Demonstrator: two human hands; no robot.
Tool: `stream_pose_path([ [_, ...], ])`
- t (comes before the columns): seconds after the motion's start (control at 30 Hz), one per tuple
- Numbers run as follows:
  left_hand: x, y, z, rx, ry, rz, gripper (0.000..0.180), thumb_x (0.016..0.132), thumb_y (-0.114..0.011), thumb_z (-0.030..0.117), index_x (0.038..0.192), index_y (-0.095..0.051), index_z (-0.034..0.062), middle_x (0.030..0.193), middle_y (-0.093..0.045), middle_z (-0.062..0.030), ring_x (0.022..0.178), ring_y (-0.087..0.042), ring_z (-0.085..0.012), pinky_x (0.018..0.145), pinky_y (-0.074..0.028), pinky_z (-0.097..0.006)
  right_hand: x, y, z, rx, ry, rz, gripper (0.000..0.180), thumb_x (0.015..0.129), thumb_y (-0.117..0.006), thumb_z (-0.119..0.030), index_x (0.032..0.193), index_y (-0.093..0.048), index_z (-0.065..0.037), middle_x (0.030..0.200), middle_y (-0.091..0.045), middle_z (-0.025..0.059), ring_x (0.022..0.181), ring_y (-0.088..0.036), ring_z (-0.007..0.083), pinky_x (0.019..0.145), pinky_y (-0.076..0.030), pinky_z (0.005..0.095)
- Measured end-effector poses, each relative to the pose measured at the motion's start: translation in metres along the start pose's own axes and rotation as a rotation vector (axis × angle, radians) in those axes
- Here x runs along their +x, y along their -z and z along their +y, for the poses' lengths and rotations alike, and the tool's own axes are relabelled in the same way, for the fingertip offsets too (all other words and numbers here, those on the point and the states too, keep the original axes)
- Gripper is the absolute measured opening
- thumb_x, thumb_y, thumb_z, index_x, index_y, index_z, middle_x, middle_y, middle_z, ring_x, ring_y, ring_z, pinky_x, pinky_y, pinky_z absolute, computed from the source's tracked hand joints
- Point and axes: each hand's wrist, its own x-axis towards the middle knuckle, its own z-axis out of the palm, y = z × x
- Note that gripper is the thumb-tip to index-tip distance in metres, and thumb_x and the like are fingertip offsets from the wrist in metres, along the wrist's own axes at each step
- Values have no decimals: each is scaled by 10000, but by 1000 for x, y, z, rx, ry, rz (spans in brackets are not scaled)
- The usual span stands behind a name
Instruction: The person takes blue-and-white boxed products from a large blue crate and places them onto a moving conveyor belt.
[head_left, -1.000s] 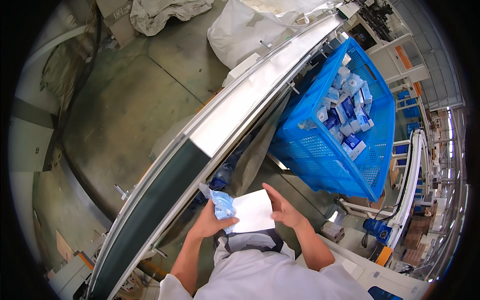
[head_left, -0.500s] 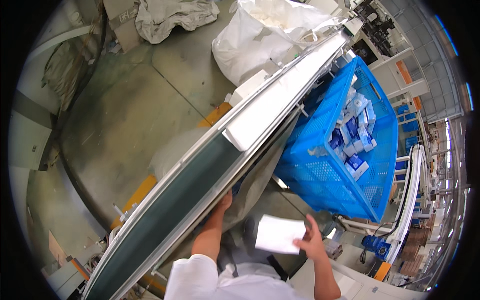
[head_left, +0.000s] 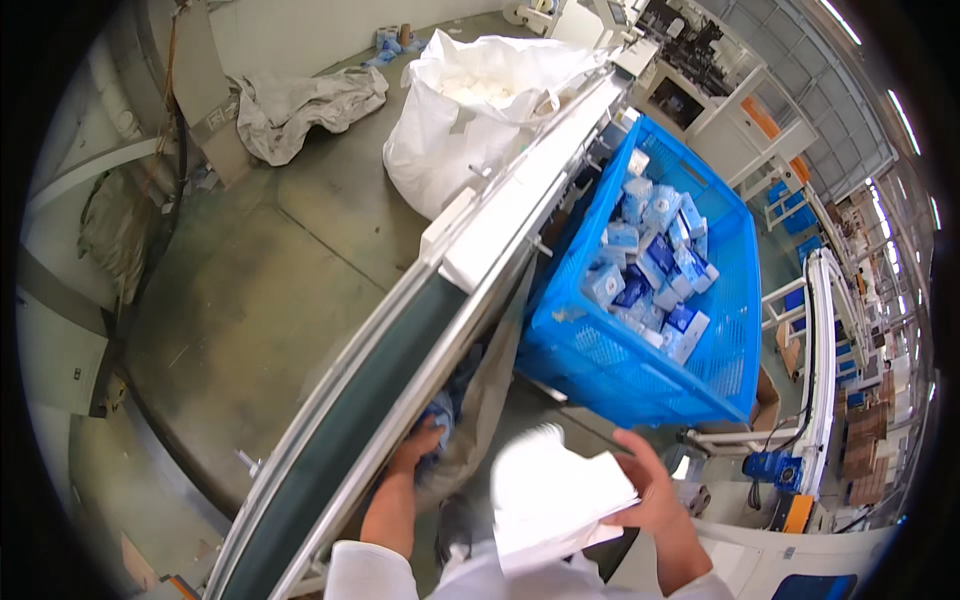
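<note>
Boxes [head_left: 650, 265], small blue-and-white cartons, lie heaped in the blue crate [head_left: 640, 385], which stands tilted just beside the conveyor [head_left: 400, 370] on the person's side. Across the conveyor from the crate, a big white sack [head_left: 470, 110] sits open on the floor with pale material inside. Below the crate, the right hand [head_left: 655, 495] is clamped on the edge of a white paper sheet [head_left: 550, 495], which spreads away from the palm toward the conveyor. The left hand [head_left: 420, 445] reaches under the conveyor's edge and touches something blue there; whether it grips, I cannot tell. Half a second ago the sheet was lower and further from the conveyor, and the crate showed less of its contents.
</note>
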Motion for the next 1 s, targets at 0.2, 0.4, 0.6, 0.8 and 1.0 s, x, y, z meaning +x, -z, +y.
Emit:
stream_pose_path([
  [0.2, -103, 1, 13, 124, -464, 219, 609, 888, -579, 376, 1331, -453, -23, 1303, -514, -257, 1233, -493, -338, 1037, -373, -369, 14, -7, -18, 88, 84, 51, 1086, 570, -862, 11, 1459, -243, -63, 1249, -548, 150, 1153, -535, 259, 1008, -391, 389],
  [0.4, -210, -7, 86, -429, -522, 164, 365, 935, -569, 236, 1184, -572, -30, 1098, -637, -112, 1009, -593, -167, 894, -468, -300, 15, -15, 6, -97, 86, -24, 965, 633, -786, 83, 1442, -274, -46, 1263, -523, 101, 1185, -503, 228, 1027, -378, 384],
  [0.6, -238, 6, 137, -1312, -475, -471, 620, 956, -401, 523, 1283, -492, 4, 1192, -596, -146, 1101, -572, -261, 958, -450, -369, 20, -57, -14, 72, 18, -299, 988, 636, -755, 120, 1454, -242, -90, 1248, -535, 124, 1180, -510, 227, 980, -409, 359],
  [0.8, -258, 20, 134, -1131, -558, -362, 815, 913, -232, 688, 1373, -376, 31, 1400, -438, -122, 1295, -409, -280, 1080, -279, -460, 40, -19, 17, 68, 115, -164, 966, 668, -753, 99, 1467, -241, -82, 1261, -537, 157, 1173, -516, 245, 969, -424, 374],
  [1.0, -275, 13, 154, -631, -742, -75, 846, 778, -750, 348, 1394, -305, -25, 1395, -407, -159, 1281, -420, -255, 1069, -322, -434, 74, 5, 41, 128, 44, -142, 936, 697, -742, 78, 1469, -240, -88, 1275, -526, 160, 1178, -511, 246, 973, -427, 375],
])
